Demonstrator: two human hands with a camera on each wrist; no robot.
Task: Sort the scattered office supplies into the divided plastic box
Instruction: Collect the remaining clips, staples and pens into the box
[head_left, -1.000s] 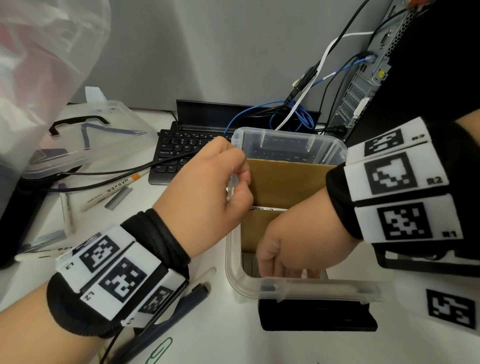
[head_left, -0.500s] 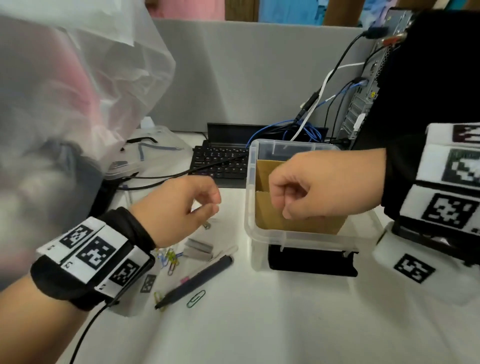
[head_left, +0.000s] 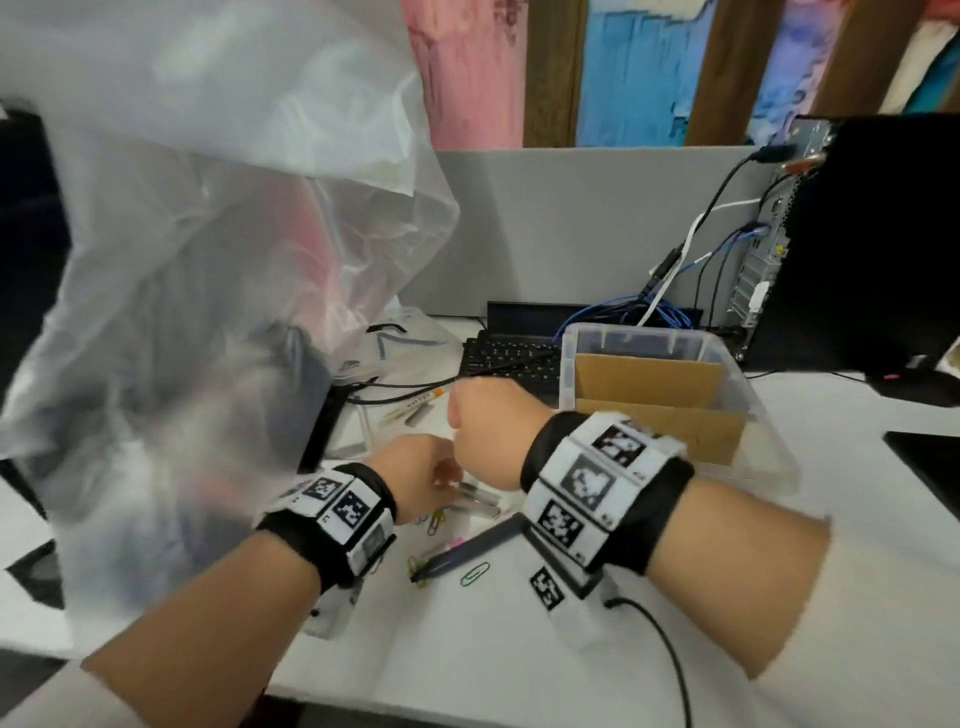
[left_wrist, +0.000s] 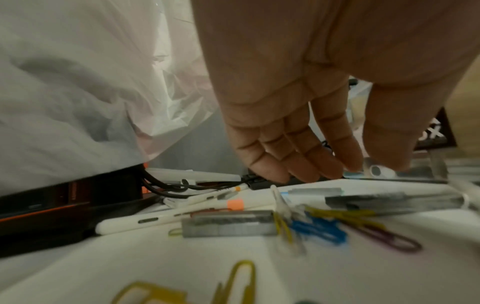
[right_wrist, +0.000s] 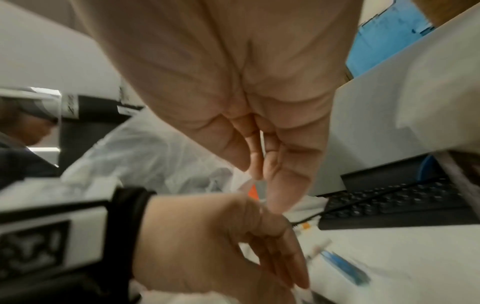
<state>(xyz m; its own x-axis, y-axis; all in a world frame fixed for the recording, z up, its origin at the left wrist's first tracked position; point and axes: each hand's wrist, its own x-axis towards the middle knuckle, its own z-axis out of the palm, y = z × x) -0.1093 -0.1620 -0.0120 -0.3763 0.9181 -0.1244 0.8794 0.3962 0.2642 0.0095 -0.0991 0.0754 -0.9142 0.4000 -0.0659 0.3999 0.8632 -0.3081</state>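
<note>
Desk (head_left: 467, 649): white top, front edge running across the lower part of the head view.
Partition (head_left: 571, 223): grey panel standing upright along the back of the desk.
Behind the partition: pink surface (head_left: 467, 67) to the left, blue one (head_left: 634, 67) beside it, two brown wooden posts (head_left: 550, 67) between and beside them; all blurred.
Computer tower (head_left: 878, 239): black, at the right rear of the desk, back panel turned inward, with black, white and blue cables (head_left: 670, 291) plugged in.
Keyboard (head_left: 511, 358): black, lying at the foot of the partition.
Plastic sheet (head_left: 197, 260): translucent, crumpled, filling the left side.
Light: even, soft, no hard shadows.
</note>
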